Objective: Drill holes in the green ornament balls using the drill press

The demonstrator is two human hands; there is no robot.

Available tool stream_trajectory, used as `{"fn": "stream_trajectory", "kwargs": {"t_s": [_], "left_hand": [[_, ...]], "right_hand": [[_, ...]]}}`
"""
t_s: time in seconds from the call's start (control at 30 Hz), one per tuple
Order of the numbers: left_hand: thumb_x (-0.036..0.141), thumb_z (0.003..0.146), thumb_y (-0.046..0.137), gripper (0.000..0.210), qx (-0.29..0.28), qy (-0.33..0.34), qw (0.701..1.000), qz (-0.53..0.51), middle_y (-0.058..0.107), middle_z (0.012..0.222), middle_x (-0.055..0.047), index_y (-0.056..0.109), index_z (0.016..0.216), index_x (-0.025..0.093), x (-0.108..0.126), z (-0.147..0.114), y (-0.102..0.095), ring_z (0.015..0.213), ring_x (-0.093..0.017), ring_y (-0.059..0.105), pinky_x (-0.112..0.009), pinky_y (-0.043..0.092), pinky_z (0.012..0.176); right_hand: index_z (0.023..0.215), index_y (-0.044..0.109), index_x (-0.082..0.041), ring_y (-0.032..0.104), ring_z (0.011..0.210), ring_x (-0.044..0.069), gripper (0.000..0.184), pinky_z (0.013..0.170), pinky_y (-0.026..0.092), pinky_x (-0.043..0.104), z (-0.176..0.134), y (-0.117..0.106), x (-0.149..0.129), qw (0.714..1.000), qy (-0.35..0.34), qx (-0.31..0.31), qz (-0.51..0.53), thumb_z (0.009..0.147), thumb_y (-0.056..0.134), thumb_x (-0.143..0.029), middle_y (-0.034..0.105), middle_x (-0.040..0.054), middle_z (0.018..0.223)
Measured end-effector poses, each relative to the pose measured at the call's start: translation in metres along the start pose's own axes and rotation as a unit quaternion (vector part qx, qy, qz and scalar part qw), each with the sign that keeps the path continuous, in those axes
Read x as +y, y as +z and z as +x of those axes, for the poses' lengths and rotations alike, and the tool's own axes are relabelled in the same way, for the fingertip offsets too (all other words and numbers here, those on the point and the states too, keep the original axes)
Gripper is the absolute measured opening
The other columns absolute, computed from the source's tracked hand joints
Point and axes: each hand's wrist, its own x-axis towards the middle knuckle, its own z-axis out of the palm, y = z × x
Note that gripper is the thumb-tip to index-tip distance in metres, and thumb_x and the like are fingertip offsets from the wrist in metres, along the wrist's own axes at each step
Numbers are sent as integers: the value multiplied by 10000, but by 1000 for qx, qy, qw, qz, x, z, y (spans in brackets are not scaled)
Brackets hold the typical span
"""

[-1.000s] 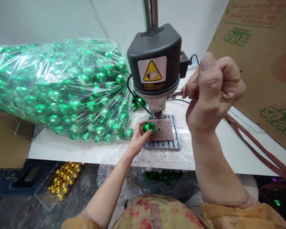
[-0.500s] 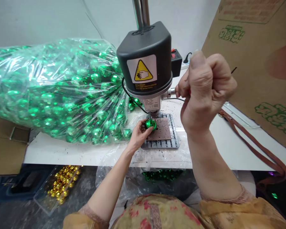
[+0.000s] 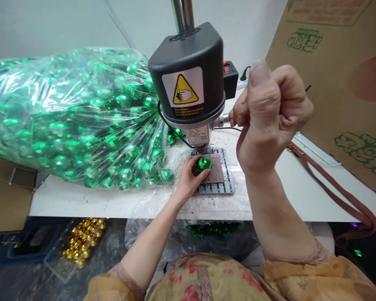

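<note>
From my remote post I take the drill [image 3: 186, 54] as reference. The green ball [image 3: 204, 165] lies directly below the drill's nose, over the board [image 3: 218, 169]; I cannot tell whether the bit touches it. Being round, it presents no long axis. It lies to the right of the left hand [image 3: 189, 176], the nearer one, whose grip is closed on it between thumb and fingers. The right hand [image 3: 268, 117], right of the drill, is a fist around the side lever [image 3: 223, 120], mostly hidden from me. Compared with one second ago: the ball then stood left of the drill's nose with the board's hole showing; now it is beneath the nose and the hole is out of sight. The right hand keeps its hold.
</note>
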Motion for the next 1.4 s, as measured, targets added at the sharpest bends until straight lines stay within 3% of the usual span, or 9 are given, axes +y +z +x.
{"fn": "stream_trajectory", "kwargs": {"t_s": [0.1, 0.27, 0.6, 0.77, 0.9, 1.2, 1.4], "left_hand": [[265, 732, 897, 481, 23, -4, 1000, -10, 714, 1164, -72, 740, 1186, 277, -2, -3, 7, 1140, -296, 610, -461, 445, 1066], [284, 744, 891, 504, 21, -15, 999, -20, 704, 1160, -78, 724, 1220, 268, -5, -6, 10, 1127, -296, 614, -471, 457, 1068], [302, 757, 891, 493, 19, -22, 999, -45, 687, 1157, -81, 714, 1216, 271, -6, -7, 11, 1137, -296, 607, -455, 456, 1061], [294, 765, 884, 481, 18, -22, 998, -47, 686, 1183, -72, 698, 1209, 276, -6, -8, 12, 1136, -289, 606, -446, 448, 1056], [283, 778, 873, 489, 17, -22, 999, -46, 671, 1190, -80, 656, 1215, 259, -5, -9, 12, 1167, -285, 603, -439, 442, 1067], [279, 789, 867, 468, 13, -22, 997, -76, 671, 1204, -81, 628, 1190, 245, -6, -10, 13, 1180, -277, 617, -443, 451, 1073], [281, 799, 860, 456, 16, -9, 998, -53, 682, 1186, -79, 625, 1188, 240, -8, -11, 13, 1179, -276, 615, -437, 447, 1065]], "right_hand": [[643, 285, -213, 353, 480, 5, 445, 517, 283, 212, 1, -1, 0, 1000, 13, -3, -10, 971, 566, -319, 240, -61, 589], [631, 328, -216, 345, 447, 40, 413, 486, 251, 260, -2, -6, 7, 999, -17, -21, 47, 938, 604, -239, 262, -68, 553], [602, 252, -196, 268, 451, 65, 478, 480, 226, 313, -19, -8, 19, 995, -87, 16, 53, 918, 606, -257, 233, -47, 505], [591, 299, -194, 287, 457, 49, 448, 484, 241, 290, -25, -8, 21, 994, -83, 49, 48, 918, 600, -249, 253, -46, 518], [575, 247, -186, 259, 452, 39, 492, 468, 255, 268, -28, -8, 21, 993, -99, 55, 22, 921, 588, -263, 236, -46, 514], [602, 211, -184, 189, 431, 33, 487, 460, 251, 277, -34, -13, 30, 990, -125, 57, 26, 897, 597, -217, 179, -51, 504], [580, 222, -177, 240, 436, 28, 469, 469, 278, 267, -39, -21, 35, 989, -139, 23, 53, 887, 575, -150, 227, -55, 513]]}}
